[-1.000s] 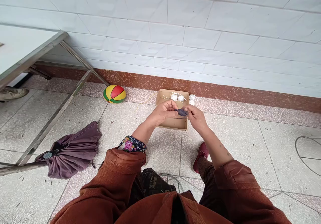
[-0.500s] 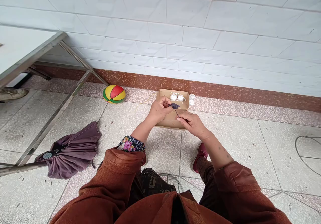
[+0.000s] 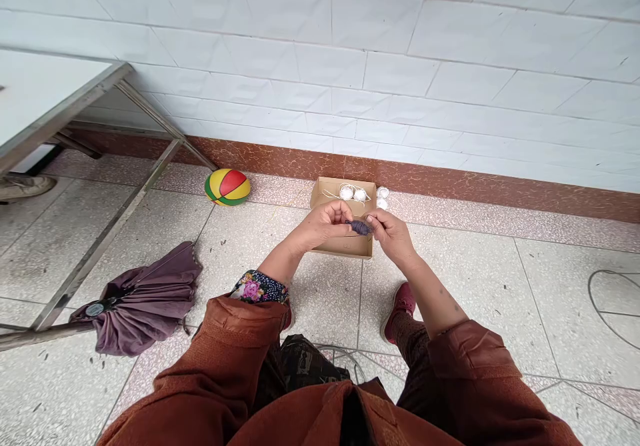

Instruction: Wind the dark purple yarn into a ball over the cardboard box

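Observation:
A small dark purple bundle of wound cord (image 3: 360,227) is held in the air between my two hands. My left hand (image 3: 327,225) pinches its left end between thumb and fingers. At the bundle's right end, my right hand (image 3: 389,231) is closed, with thumb and forefinger pinched together; the cord's loose strand is hard to make out there. Beneath my hands an open cardboard box (image 3: 320,193) stands on the floor by the wall. Two white balls of string (image 3: 353,193) lie in its far part. More white balls (image 3: 383,197) sit just outside its right side.
A red, yellow and green ball (image 3: 227,187) rests by the wall. A folded purple umbrella (image 3: 150,306) is at the lower left, beside a metal-framed table (image 3: 60,109). Another person's shoe (image 3: 27,188) shows under the table. A thin wire loop (image 3: 595,293) lies at the right.
The cord bundle has moved right and slightly nearer to me with my left hand. My right hand has risen to the bundle's right end, and the taut strand no longer shows.

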`<action>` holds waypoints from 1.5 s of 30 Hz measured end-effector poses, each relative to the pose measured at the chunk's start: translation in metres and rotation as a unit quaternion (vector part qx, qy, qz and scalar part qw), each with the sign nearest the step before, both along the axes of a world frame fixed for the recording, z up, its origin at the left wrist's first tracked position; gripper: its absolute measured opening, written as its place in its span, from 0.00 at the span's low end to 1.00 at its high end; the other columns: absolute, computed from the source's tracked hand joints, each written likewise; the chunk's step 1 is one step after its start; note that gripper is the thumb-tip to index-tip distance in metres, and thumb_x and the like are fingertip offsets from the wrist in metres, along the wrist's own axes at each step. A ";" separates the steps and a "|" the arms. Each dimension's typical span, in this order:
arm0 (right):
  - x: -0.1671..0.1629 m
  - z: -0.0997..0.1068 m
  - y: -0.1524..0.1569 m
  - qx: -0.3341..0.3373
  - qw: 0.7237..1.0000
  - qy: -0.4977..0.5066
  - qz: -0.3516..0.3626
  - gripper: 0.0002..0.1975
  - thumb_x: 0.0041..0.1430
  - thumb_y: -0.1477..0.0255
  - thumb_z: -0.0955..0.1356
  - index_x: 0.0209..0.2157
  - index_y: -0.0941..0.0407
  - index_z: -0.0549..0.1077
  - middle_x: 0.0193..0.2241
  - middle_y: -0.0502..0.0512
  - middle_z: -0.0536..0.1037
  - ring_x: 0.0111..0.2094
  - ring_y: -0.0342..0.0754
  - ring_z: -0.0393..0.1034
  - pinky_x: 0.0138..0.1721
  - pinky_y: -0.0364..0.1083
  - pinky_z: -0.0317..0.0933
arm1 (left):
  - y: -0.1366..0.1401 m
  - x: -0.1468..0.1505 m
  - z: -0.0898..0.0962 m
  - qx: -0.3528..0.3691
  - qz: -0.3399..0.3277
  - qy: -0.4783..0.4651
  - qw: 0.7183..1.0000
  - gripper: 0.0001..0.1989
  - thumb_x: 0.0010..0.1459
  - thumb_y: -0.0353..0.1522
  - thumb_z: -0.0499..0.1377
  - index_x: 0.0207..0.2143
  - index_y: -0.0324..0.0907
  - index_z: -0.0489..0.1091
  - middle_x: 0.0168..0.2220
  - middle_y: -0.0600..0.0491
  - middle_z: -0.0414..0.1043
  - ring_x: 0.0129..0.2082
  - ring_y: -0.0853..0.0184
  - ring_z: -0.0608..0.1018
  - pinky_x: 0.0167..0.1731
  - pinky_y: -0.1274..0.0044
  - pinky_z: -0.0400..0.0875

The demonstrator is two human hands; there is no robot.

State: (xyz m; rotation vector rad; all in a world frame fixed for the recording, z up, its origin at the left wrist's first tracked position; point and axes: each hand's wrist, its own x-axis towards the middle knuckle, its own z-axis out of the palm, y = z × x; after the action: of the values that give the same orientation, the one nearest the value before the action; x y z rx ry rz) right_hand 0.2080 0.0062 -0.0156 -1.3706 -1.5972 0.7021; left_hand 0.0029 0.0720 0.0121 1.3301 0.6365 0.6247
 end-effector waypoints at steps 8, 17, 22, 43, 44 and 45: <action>-0.011 -0.001 -0.007 -0.030 0.998 -0.030 0.047 0.17 0.68 0.55 0.67 0.38 0.53 0.79 0.28 0.51 0.76 0.29 0.48 0.68 0.32 0.46 0.63 | 0.000 0.007 -0.002 0.009 0.107 0.000 0.994 0.13 0.46 0.31 0.67 0.32 0.42 0.66 0.27 0.60 0.67 0.25 0.76 0.66 0.28 0.80 0.60; -0.012 0.001 -0.006 -0.046 0.999 0.008 -0.008 0.26 0.68 0.49 0.65 0.26 0.54 0.72 0.21 0.49 0.67 0.25 0.45 0.62 0.27 0.44 0.57 | -0.007 0.013 -0.001 0.031 0.069 0.007 0.997 0.14 0.53 0.34 0.66 0.43 0.42 0.76 0.34 0.54 0.75 0.32 0.72 0.73 0.33 0.77 0.66; -0.009 0.000 -0.006 -0.044 0.999 -0.006 -0.008 0.24 0.70 0.50 0.64 0.30 0.54 0.76 0.23 0.49 0.70 0.26 0.47 0.64 0.29 0.45 0.59 | -0.011 0.014 0.000 0.050 0.069 -0.021 0.996 0.15 0.53 0.35 0.68 0.44 0.42 0.79 0.42 0.50 0.77 0.41 0.68 0.77 0.42 0.74 0.71; -0.005 -0.007 0.002 -0.038 0.998 0.059 0.004 0.18 0.71 0.54 0.64 0.34 0.52 0.71 0.27 0.49 0.72 0.28 0.46 0.67 0.33 0.46 0.63 | -0.010 0.011 -0.003 -0.070 0.001 -0.058 0.996 0.20 0.53 0.37 0.72 0.48 0.42 0.80 0.46 0.47 0.81 0.38 0.69 0.80 0.38 0.75 0.76; -0.006 -0.009 0.002 -0.036 0.998 0.056 0.000 0.17 0.70 0.55 0.64 0.34 0.52 0.72 0.27 0.49 0.73 0.29 0.47 0.68 0.33 0.46 0.64 | -0.010 0.011 -0.003 -0.071 -0.005 -0.057 0.996 0.19 0.53 0.37 0.72 0.48 0.43 0.80 0.47 0.46 0.81 0.38 0.69 0.80 0.39 0.74 0.76; -0.007 -0.012 0.002 -0.038 0.998 0.054 -0.002 0.16 0.70 0.56 0.63 0.35 0.52 0.72 0.27 0.50 0.74 0.29 0.47 0.69 0.33 0.45 0.64 | -0.011 0.011 -0.004 -0.072 -0.007 -0.056 0.996 0.19 0.54 0.36 0.72 0.48 0.43 0.81 0.47 0.47 0.81 0.37 0.69 0.80 0.40 0.73 0.77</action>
State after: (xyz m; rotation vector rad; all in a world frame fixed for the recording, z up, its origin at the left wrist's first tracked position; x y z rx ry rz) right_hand 0.2006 0.0080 -0.0276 -1.3665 -1.4945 0.8282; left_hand 0.0141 0.0614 0.0084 1.1564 0.5703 0.6248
